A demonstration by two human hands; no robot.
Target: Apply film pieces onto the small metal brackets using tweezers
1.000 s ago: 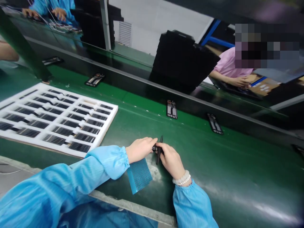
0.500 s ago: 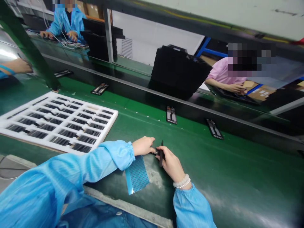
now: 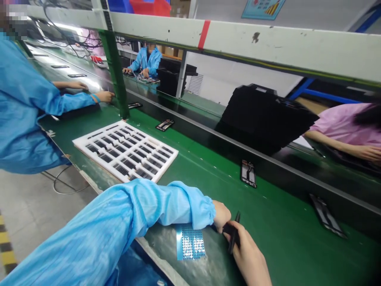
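Fingers of the right hand [image 3: 250, 253] clasp a slim black stick [image 3: 233, 239] near glossy, dotted blue film [image 3: 192, 244], left hand's [image 3: 222, 215] hold unclear.

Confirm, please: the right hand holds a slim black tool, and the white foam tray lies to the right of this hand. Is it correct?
Not quite: the white foam tray lies left of the right hand in the head view. It does hold a slim black tool.

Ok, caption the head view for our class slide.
Right hand holding a dark object, left hand alongside, near a blue sheet.
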